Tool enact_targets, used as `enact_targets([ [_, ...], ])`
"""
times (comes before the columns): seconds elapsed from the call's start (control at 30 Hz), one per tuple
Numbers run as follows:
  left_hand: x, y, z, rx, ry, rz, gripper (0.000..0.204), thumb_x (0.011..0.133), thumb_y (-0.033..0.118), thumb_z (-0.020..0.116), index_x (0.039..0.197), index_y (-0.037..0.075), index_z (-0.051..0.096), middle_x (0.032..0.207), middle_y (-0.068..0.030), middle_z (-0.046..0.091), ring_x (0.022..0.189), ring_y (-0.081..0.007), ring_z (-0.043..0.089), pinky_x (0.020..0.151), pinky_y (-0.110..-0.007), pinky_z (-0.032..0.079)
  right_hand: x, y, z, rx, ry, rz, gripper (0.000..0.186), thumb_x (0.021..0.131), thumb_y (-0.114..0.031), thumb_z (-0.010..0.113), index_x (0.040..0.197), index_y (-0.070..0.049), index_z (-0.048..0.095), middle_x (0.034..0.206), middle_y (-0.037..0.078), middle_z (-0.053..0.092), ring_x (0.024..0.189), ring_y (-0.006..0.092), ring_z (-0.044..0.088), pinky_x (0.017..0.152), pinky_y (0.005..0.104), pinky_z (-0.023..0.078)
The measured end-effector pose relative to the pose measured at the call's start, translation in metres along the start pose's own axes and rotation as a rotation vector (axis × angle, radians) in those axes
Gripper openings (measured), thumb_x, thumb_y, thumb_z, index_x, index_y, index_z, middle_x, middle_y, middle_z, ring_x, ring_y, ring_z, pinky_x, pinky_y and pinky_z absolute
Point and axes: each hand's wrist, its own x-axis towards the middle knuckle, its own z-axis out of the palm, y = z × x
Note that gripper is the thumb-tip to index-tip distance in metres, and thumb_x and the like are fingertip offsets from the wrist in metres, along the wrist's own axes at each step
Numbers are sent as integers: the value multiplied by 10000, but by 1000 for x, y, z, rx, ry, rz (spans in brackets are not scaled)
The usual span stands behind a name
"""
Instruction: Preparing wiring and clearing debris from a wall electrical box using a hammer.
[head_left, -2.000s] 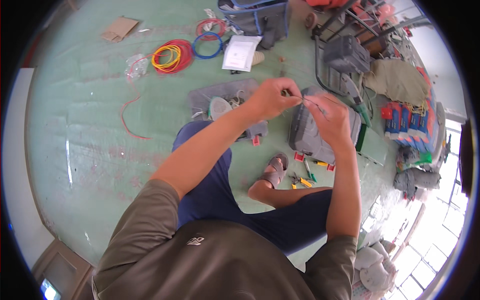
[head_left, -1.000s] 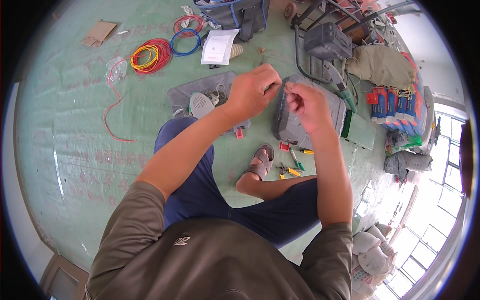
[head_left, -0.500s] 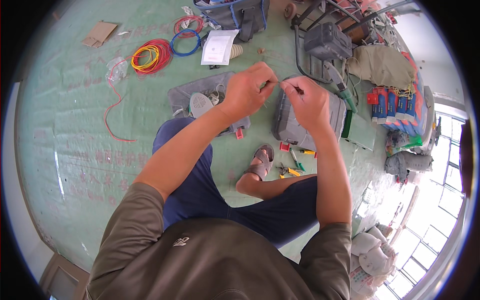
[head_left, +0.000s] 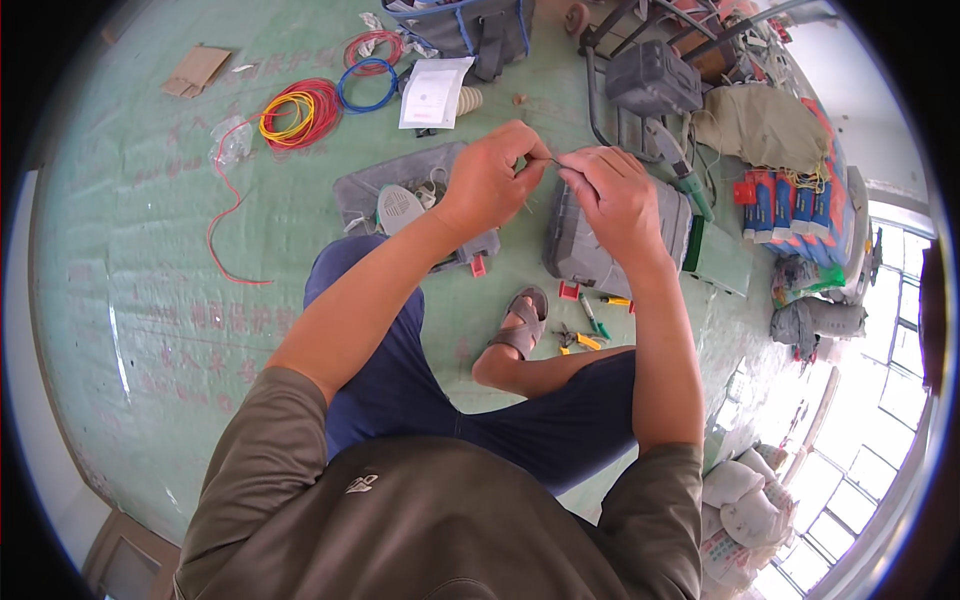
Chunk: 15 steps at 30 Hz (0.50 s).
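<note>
Between my two hands, in front of me and above the floor, runs a thin dark strand (head_left: 555,161), too fine to tell whether it is wire or cord. My left hand (head_left: 493,178) pinches one end between thumb and forefinger. The other end is in the grip of my right hand (head_left: 615,196), its thumb pressed against the bent fingers. Below the left hand lies an opened grey case half (head_left: 360,190) with a white respirator mask (head_left: 400,208) in it. A closed grey tool case (head_left: 580,245) sits under the right hand.
Yellow-handled pliers (head_left: 580,341) and a green-handled tool (head_left: 596,318) lie near my sandaled foot. Coiled red and yellow wire (head_left: 322,112), a blue coil (head_left: 369,85), a white packet (head_left: 435,92) and a tool bag (head_left: 463,35) are farther off. A metal cart frame (head_left: 597,95) stands far right.
My right hand has turned slightly, its fingers now more folded over the thumb. Both hands stay together at almost the same spot, still on the strand.
</note>
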Motion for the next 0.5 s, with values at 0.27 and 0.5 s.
enact_targets([
  [0.27,-1,0,4,80,41,73,75,811,1,657,857,43,615,780,-65,562,673,-192,542,578,-292,419,-4,2,7,265,-86,692,140,829,-157,694,926,-56,697,770,54,659,716,161,623,673,318,482],
  [0.5,-3,-1,4,88,61,59,73,814,18,666,849,47,609,779,-56,573,637,-171,524,574,-275,408,-8,9,6,793,-122,854,201,837,-156,703,1009,-55,679,801,40,665,719,128,613,639,293,485],
])
